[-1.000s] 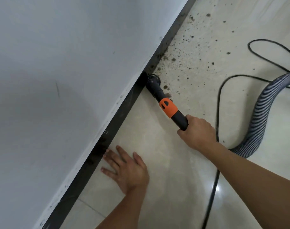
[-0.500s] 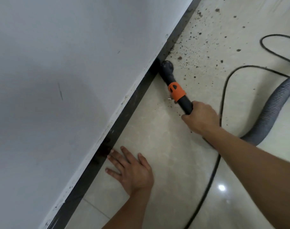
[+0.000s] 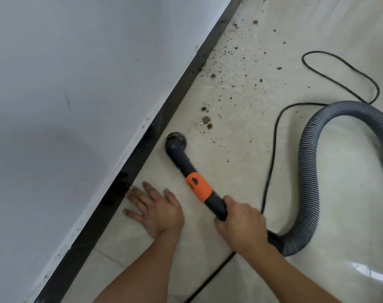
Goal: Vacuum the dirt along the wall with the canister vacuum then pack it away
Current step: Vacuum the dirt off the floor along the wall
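The right hand [image 3: 240, 224] is wrapped firmly round the black wand [image 3: 216, 204] of the canister vacuum, just behind its orange collar [image 3: 198, 189]. The left hand [image 3: 157, 206] lies flat on the floor [image 3: 240, 176] as a brace and holds nothing. Its fingers [image 3: 150, 190] are straight and spread, with the tips near the dark baseboard [image 3: 142, 147].

The round nozzle [image 3: 175, 142] sits on the tile just beside the baseboard, short of the nearest clumps of dirt [image 3: 207, 122]. Finer specks trail on along the wall [image 3: 77, 84] and out across the floor. The grey hose [image 3: 313, 171] loops off to the right with the power cord [image 3: 271, 149] beside it — the canister itself is out of view.

The tile by the hands looks clean and the far stretch does not, so the sweep seems only partly done. To do it well, the nozzle mouth should stay flat on the tile and travel slowly along the baseboard joint. Overlapping passes outward would then catch the scattered specks. The larger clumps are best approached head-on rather than nudged aside. The hose needs slack — a taut loop could tip the nozzle or drag the cord through the dirt.
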`<state>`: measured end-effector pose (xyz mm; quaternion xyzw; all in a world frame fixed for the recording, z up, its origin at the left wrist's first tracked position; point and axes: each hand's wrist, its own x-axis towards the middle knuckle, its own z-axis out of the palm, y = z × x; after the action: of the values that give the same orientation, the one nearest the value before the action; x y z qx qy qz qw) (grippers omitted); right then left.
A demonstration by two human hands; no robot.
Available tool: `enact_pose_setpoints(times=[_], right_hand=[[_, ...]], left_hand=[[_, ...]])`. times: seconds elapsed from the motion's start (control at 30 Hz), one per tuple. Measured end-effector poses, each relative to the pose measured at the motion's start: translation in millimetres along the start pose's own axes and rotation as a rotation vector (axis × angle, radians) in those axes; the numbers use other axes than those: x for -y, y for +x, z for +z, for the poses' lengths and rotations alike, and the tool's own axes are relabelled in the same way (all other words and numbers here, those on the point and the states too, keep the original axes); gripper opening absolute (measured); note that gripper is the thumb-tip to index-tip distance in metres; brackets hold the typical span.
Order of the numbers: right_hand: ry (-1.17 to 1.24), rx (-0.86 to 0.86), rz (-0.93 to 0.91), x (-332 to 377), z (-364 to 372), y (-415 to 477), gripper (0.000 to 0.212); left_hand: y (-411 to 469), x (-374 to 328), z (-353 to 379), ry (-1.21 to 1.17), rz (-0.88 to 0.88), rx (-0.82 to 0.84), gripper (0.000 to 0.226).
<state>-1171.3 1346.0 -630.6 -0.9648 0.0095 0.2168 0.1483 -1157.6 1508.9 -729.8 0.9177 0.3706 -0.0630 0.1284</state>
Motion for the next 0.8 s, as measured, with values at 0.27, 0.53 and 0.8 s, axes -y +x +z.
enact_pose_setpoints(times=[0.27, 0.53, 0.8], right_hand=[[0.004, -0.134, 0.107, -24, 2, 2, 0.017], [0.075, -0.190, 0.118, -27, -12, 42, 0.018], [0.106, -0.186, 0.117, -20, -38, 104, 0.018]], left_hand=[[1, 4, 5, 0.001, 0.025, -0.020, 0.072], [2, 4, 6, 0.000, 0.032, -0.029, 0.071], [4, 4, 8, -0.007, 0.034, -0.038, 0.070]])
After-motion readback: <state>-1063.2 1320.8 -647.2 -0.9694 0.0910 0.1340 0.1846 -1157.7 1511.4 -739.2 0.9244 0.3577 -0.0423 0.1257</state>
